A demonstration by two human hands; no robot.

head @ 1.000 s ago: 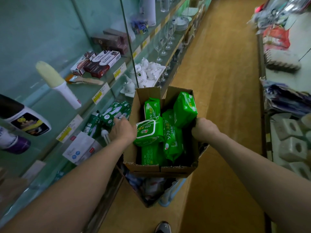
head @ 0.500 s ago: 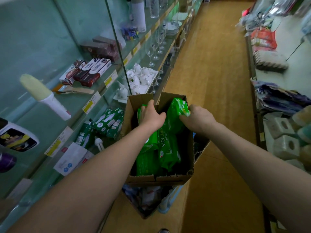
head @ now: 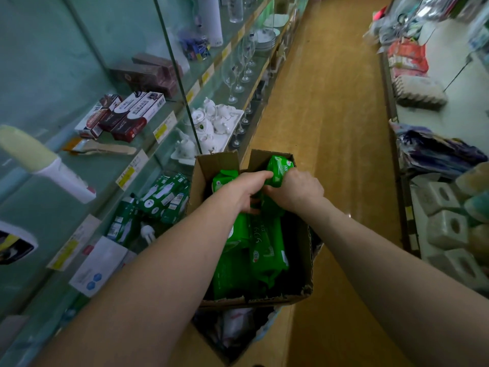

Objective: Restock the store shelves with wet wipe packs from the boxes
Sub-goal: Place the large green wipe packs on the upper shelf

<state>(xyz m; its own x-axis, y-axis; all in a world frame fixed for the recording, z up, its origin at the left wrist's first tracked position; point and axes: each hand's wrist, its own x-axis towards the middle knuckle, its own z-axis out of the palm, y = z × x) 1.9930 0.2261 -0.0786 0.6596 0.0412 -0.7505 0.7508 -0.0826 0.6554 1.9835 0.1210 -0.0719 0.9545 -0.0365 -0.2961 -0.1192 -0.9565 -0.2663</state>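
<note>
An open cardboard box (head: 304, 250) stands in the aisle, filled with several green wet wipe packs (head: 267, 252). Both my hands reach into its far end. My right hand (head: 296, 192) grips an upright green wet wipe pack (head: 280, 168) that leans on the box's far right corner. My left hand (head: 248, 189) lies against the same pack from the left, fingers curled on it. Several green packs (head: 164, 197) lie on the lower glass shelf to the left of the box.
Glass shelves (head: 148, 154) run along the left with toothpaste boxes (head: 124, 117), a white tea set (head: 209, 125), wine glasses (head: 238, 67) and a lint roller (head: 45, 162). A second box (head: 238, 335) sits under the first. Shelving with sponges (head: 449, 226) lines the right; wooden floor (head: 330, 102) between.
My left hand left the box's left wall and went inside to the upright pack. My right hand moved from the box's right edge onto that pack. The view came closer.
</note>
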